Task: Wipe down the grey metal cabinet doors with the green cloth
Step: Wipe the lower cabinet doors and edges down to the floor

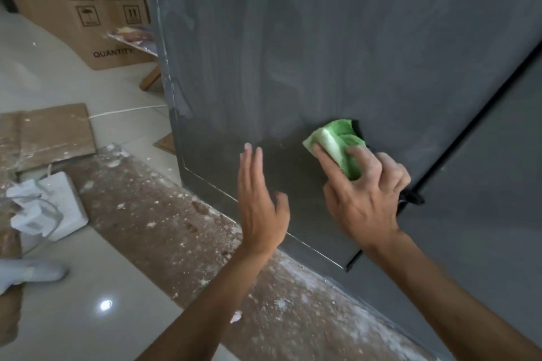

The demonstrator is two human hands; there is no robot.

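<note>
- Right hand [366, 193] pins the green cloth [337, 143] against the lower part of the grey door [322, 38]. The index finger lies stretched over the cloth's pale fold and the other fingers curl onto it.
- The folded cloth slants from upper left to lower right, sticking out past the fingertips.
- Left hand [261, 199] is just beside it, fingers straight, holding nothing.
- A black latch [413, 198] sits by the right knuckles. Cardboard boxes [102, 9] stand behind, and a white box [44, 208] is on the floor.

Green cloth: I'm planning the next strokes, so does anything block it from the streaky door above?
Nothing visible does: the right hand holds the green cloth on the grey door, bare above it; the left hand is lower left.
</note>
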